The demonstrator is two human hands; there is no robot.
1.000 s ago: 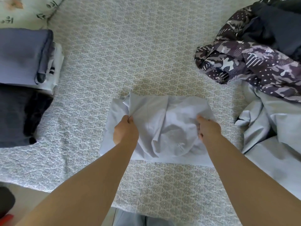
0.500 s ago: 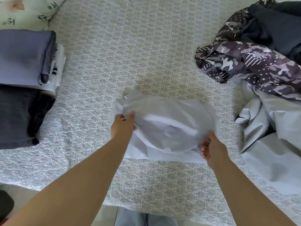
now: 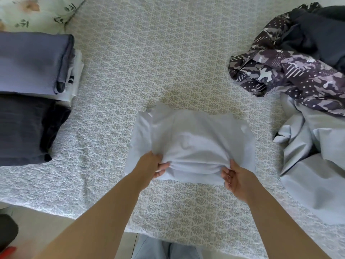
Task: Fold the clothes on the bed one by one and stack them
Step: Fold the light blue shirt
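Observation:
A pale blue-grey garment [image 3: 192, 141] lies partly folded in the middle of the bed [image 3: 149, 68]. My left hand [image 3: 151, 166] grips its near left edge, fingers curled under the cloth. Gripping the near right edge is my right hand [image 3: 236, 177], with its fingers tucked beneath the fold. On the left stands a stack of folded clothes: a blue-grey piece [image 3: 31, 60] over a white one, with a dark folded piece [image 3: 24, 128] in front. At the right lies an unfolded heap: a camouflage-print garment [image 3: 291, 73], a dark garment [image 3: 317, 34] and a light grey one [image 3: 315, 156].
A floral pillow [image 3: 37, 12] lies at the far left corner. The bed's near edge runs below my forearms, with my trouser legs [image 3: 164, 247] and the floor beyond it. A dark object with a red part [image 3: 7, 232] sits at the bottom left.
Both hands moved from the garment's upper part toward me, bringing the cloth over onto itself. They now grip its near edge.

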